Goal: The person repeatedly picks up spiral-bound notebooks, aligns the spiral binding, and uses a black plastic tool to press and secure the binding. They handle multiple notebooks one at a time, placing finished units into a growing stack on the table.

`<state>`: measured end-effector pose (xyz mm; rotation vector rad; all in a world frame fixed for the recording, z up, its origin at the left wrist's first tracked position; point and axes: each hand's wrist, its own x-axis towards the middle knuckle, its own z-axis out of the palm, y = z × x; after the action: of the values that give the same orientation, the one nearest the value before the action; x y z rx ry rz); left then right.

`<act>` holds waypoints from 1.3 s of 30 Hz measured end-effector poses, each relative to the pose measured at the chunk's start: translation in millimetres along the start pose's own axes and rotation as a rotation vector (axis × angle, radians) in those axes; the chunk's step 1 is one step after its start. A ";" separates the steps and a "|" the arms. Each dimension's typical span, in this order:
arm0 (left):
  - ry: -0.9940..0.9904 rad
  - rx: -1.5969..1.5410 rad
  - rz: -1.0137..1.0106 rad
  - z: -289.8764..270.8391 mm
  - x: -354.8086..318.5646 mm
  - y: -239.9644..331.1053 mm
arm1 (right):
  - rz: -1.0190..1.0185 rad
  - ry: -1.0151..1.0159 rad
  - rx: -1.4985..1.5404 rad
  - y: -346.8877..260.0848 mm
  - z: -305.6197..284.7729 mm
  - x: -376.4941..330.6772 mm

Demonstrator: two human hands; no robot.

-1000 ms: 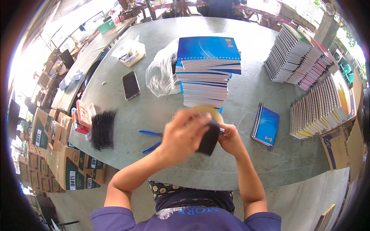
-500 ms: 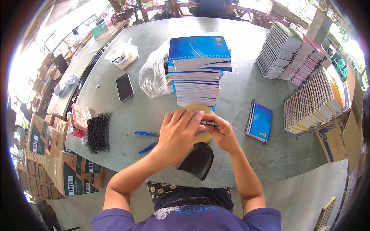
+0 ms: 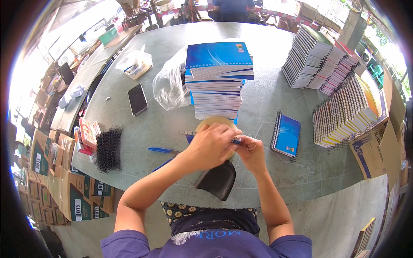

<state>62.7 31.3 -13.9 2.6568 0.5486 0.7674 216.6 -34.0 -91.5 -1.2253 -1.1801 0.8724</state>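
Observation:
In front of me a small blue notebook (image 3: 189, 137) is mostly hidden by my hands; its holed edge shows at the left. My left hand (image 3: 211, 145) lies across it with fingers bent down at its edge. At its right end, my right hand (image 3: 251, 152) pinches the edge, where a bit of binding shows between the fingertips. Beneath is a round yellow pad (image 3: 205, 122). Blue-handled pliers (image 3: 161, 150) lie beside my left forearm, partly covered by it. A black wedge-shaped piece (image 3: 218, 180) lies nearer to me.
Beyond my hands rises a stack of unbound blue notebooks (image 3: 218, 56), beside a clear plastic bag (image 3: 168, 88). A bound blue notebook (image 3: 287, 134) lies to the right, near stacked spiral notebooks (image 3: 344, 114). At left are black coils (image 3: 109, 149) and a phone (image 3: 137, 99).
My left hand has turned flatter and reaches farther over the notebook. The notebook's holed left end now shows beside it. My right hand has moved slightly down and right.

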 end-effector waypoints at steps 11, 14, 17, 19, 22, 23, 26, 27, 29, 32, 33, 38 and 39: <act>-0.044 -0.027 -0.035 8.6 5.6 2.0 | -0.181 0.152 -0.251 3.9 10.1 -5.5; -0.024 0.105 -0.131 -7.0 7.1 2.5 | -0.563 0.145 -0.354 0.7 -9.0 9.9; -0.196 0.096 -0.403 -20.7 2.8 3.4 | -0.092 0.452 -0.389 -8.2 -41.5 3.4; -0.254 0.069 -0.348 -6.3 -0.1 8.5 | 0.172 0.302 0.058 -11.6 -46.5 -6.9; -0.098 0.062 0.022 39.2 3.2 32.6 | 0.080 0.325 0.088 -24.3 -35.1 -11.2; 0.009 0.030 0.091 39.5 10.8 42.9 | 0.073 0.370 0.072 -23.8 -51.2 -12.2; 0.140 -0.054 0.075 24.0 15.9 46.1 | 0.133 0.454 -0.020 -42.8 -101.5 -3.8; 0.152 -0.084 0.041 17.7 14.8 40.1 | 0.196 0.465 -0.096 -44.6 -120.3 -2.3; 0.109 -0.089 -0.013 13.0 4.8 25.9 | 0.296 0.432 -0.360 -33.5 -151.0 -6.8; 0.071 -0.113 -0.049 17.0 -1.6 16.2 | 0.271 0.406 -0.739 26.4 -191.6 -21.5; 0.078 -0.128 -0.067 16.4 -4.4 14.6 | 0.301 0.443 -0.719 26.7 -189.7 -21.1; 0.081 -0.185 -0.116 11.5 -12.9 11.4 | 0.443 0.489 -0.690 9.1 -175.5 -9.8; 0.076 -0.192 -0.127 8.5 -16.6 10.1 | 0.469 0.477 -0.712 5.3 -172.4 -6.1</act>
<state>57.2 13.5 -24.0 2.4009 0.6234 0.8414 383.3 -78.2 -88.1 -2.2110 -0.8309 0.4292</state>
